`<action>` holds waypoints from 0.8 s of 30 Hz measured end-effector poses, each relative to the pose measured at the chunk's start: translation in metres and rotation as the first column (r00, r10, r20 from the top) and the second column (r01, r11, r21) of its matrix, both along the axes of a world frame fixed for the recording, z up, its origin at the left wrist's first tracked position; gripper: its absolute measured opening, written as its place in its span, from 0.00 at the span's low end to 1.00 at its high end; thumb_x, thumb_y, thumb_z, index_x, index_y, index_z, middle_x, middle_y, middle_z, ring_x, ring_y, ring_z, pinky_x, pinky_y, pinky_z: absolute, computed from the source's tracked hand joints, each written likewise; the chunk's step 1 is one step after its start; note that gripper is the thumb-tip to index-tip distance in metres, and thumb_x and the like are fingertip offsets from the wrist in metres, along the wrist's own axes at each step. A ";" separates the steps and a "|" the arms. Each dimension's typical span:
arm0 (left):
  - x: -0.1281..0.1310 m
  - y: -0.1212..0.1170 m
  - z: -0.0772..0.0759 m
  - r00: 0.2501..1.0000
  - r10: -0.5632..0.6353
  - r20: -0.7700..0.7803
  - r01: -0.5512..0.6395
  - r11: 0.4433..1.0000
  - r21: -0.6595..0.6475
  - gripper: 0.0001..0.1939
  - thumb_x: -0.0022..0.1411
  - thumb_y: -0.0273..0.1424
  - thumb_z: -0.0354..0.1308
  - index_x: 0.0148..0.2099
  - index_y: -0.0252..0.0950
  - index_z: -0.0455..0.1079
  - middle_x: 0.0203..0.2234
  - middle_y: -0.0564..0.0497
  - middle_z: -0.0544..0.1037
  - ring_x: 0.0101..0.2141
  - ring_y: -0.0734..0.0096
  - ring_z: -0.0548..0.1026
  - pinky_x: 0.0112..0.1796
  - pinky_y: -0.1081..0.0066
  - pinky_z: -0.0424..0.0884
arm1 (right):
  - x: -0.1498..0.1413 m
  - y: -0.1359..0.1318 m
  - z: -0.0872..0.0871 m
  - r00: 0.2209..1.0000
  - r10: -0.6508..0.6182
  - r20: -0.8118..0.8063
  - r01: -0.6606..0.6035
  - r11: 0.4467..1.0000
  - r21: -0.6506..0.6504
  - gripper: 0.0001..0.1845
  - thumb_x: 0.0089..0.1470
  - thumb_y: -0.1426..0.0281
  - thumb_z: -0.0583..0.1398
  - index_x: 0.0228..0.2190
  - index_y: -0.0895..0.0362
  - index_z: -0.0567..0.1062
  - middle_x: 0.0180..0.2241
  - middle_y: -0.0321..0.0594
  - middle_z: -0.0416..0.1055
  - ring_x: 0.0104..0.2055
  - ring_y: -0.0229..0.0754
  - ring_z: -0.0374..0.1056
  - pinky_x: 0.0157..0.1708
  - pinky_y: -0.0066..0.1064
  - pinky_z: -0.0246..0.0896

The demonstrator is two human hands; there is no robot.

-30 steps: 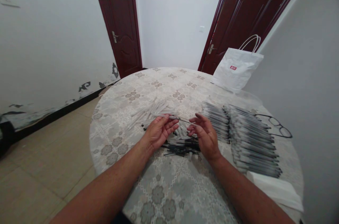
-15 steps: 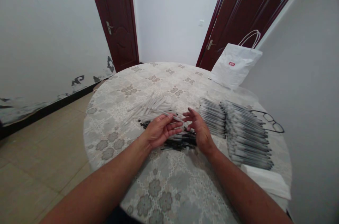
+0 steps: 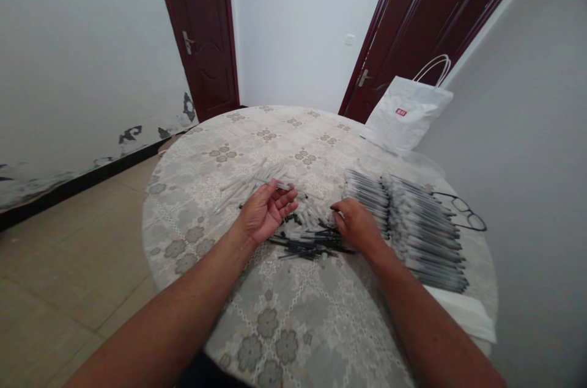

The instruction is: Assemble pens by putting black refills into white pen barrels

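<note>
My left hand pinches a clear pen barrel between thumb and forefinger, its other fingers loosely curled. Behind that hand lies a loose heap of translucent pen tubes. My right hand is closed, thumb against forefinger, at the right side of some small clear pieces; whatever its fingertips hold is too small to make out. Between and below the hands is a pile of thin black sticks, like pen refills. Small black bits lie near the left fingers.
Two rows of pens, a shorter one and a longer one, lie right of my right hand. Eyeglasses rest beside them. A white paper bag stands at the back right of the round, cloth-covered table. Something white and folded lies front right.
My hands have moved apart. The left went slightly left and up with the pen barrel; the right moved right and its spread fingers closed. The small clear pieces between them now show.
</note>
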State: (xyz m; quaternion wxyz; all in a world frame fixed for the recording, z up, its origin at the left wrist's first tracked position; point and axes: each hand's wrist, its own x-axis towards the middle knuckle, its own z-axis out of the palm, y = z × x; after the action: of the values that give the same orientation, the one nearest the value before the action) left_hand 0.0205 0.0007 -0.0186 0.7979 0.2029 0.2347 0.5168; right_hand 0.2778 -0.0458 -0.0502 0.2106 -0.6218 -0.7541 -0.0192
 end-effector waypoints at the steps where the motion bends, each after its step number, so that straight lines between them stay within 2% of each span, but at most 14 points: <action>1: 0.000 0.000 -0.001 1.000 0.002 0.000 -0.002 1.000 0.008 0.07 0.68 0.31 0.59 0.39 0.31 0.73 0.35 0.45 0.82 0.34 0.67 0.83 0.38 0.65 0.81 | -0.001 -0.001 0.000 1.000 -0.002 0.017 0.002 1.000 0.003 0.12 0.63 0.70 0.55 0.42 0.55 0.78 0.40 0.47 0.75 0.45 0.50 0.68 0.48 0.38 0.62; 7: 0.002 0.003 -0.007 0.999 0.037 -0.012 -0.036 0.998 0.055 0.05 0.66 0.30 0.61 0.39 0.32 0.72 0.36 0.44 0.82 0.36 0.65 0.83 0.39 0.64 0.81 | -0.017 0.000 0.000 0.992 0.123 0.007 -0.123 0.990 0.062 0.15 0.64 0.72 0.53 0.47 0.57 0.77 0.45 0.49 0.75 0.49 0.51 0.66 0.54 0.42 0.60; 12: 0.004 0.005 -0.012 0.997 0.067 -0.038 -0.064 0.995 0.075 0.06 0.65 0.30 0.62 0.39 0.32 0.69 0.35 0.45 0.82 0.34 0.65 0.83 0.37 0.64 0.81 | -0.031 0.010 0.008 0.998 0.050 0.026 -0.049 0.999 -0.021 0.17 0.65 0.71 0.52 0.49 0.58 0.77 0.44 0.48 0.76 0.48 0.48 0.68 0.54 0.38 0.60; 15: 0.005 0.004 -0.011 0.996 0.069 -0.049 -0.065 0.994 0.085 0.08 0.64 0.31 0.63 0.39 0.32 0.68 0.34 0.45 0.81 0.34 0.65 0.83 0.36 0.65 0.81 | -0.036 0.024 0.017 0.995 0.030 0.095 -0.018 0.992 -0.127 0.18 0.65 0.71 0.53 0.50 0.58 0.78 0.46 0.49 0.76 0.50 0.47 0.69 0.54 0.35 0.59; 18: 0.004 0.004 -0.009 0.995 0.081 -0.053 -0.077 0.994 0.077 0.09 0.64 0.32 0.63 0.38 0.32 0.67 0.34 0.46 0.81 0.32 0.67 0.83 0.34 0.66 0.81 | -0.042 0.043 0.023 0.991 0.030 0.132 -0.007 0.985 -0.171 0.18 0.65 0.71 0.53 0.50 0.55 0.79 0.47 0.48 0.77 0.51 0.46 0.70 0.53 0.32 0.59; 24: 0.003 0.005 -0.008 0.995 0.100 -0.029 -0.098 0.992 0.081 0.09 0.65 0.32 0.62 0.39 0.32 0.67 0.33 0.47 0.80 0.30 0.70 0.82 0.31 0.70 0.81 | -0.056 0.071 0.015 0.986 0.008 0.168 0.029 0.976 -0.216 0.17 0.64 0.71 0.54 0.48 0.54 0.80 0.45 0.48 0.77 0.47 0.45 0.73 0.47 0.30 0.60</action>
State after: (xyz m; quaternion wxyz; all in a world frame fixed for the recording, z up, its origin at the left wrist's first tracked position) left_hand 0.0232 0.0057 -0.0270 0.7586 0.2310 0.2371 0.5612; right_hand 0.2217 0.0251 -0.0351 0.0770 -0.6412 -0.7634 0.0100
